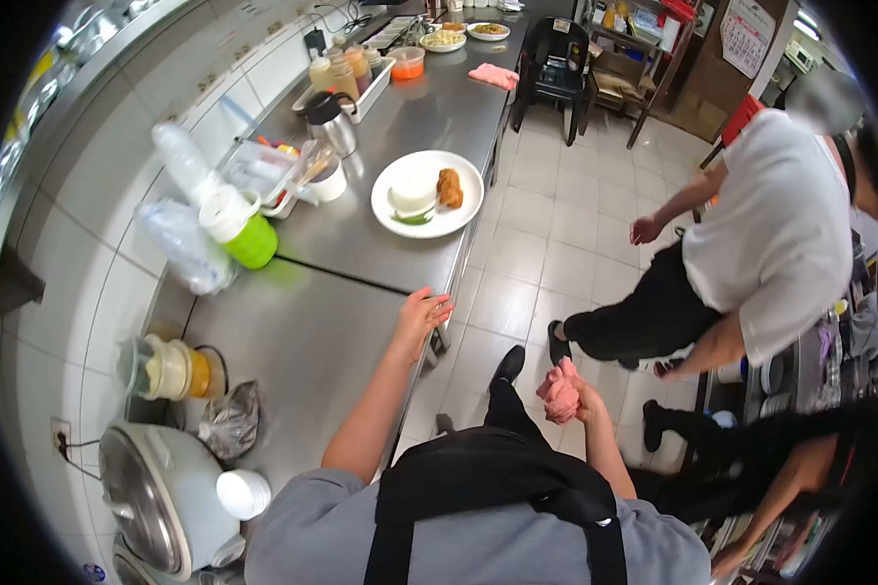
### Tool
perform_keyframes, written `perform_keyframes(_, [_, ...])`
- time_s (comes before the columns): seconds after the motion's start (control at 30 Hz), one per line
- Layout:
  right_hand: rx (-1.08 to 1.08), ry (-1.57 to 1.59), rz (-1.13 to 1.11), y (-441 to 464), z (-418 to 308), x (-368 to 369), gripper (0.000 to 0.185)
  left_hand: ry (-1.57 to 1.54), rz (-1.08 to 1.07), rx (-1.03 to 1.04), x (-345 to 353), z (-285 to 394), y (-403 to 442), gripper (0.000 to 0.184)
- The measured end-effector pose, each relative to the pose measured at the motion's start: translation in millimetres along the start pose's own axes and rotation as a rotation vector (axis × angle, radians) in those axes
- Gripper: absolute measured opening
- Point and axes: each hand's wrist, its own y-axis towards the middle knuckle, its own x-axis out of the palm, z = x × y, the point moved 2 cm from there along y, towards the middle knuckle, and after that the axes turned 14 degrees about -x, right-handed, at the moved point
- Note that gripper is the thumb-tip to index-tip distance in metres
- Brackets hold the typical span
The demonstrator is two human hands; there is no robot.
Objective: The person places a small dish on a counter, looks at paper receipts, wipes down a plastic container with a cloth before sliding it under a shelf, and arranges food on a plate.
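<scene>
My left hand [423,319] is over the front edge of the steel counter [312,341], its fingers stretched out and holding nothing; whether it touches the metal I cannot tell. A crumpled pink cloth [560,392] is bunched in my right hand [587,400], which is closed around it above the floor. Ahead of my left hand, a white oval plate [429,222] sits near the counter edge. On it are a molded mound of white rice [413,195], a piece of brown fried food [450,188] and a green garnish [413,219].
Along the wall stand a rice cooker [151,497], a green-and-white container [239,229], a steel jug [330,122] and a tray of sauce bottles [351,83]. Filled plates [443,40] and another pink cloth [495,75] lie farther off. A person in white [771,224] is close on the right.
</scene>
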Motion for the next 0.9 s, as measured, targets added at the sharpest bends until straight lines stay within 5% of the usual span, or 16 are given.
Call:
perform_keyframes(0.17, [0.072,0.023,0.298,122,-57,-45,0.037,-0.076,0.17,0.036,23,27,90,0.076])
perform_keyframes(0.23, [0.089,-0.083,0.278,167,-102,-33,0.034,-0.147,0.301,-0.009,35,37,111,0.057])
perform_keyframes(0.3, [0.021,-0.098,0.078,217,-144,-13,0.033,-0.044,0.362,0.118,43,42,130,0.035])
perform_keyframes(0.4, [-0.033,0.066,-0.123,292,-197,9,0.026,-0.132,0.54,0.135,58,47,156,0.032])
perform_keyframes(0.5, [-0.041,-0.286,0.041,361,-233,23,0.035,-0.156,0.675,0.138,76,62,172,0.031])
perform_keyframes(0.83, [0.056,-0.421,-0.34,568,-292,165,0.034,-0.275,0.7,0.275,105,167,349,0.04])
perform_keyframes(0.9, [0.109,-0.505,-0.283,605,-309,180,0.036,-0.241,0.705,0.247,114,192,387,0.03])
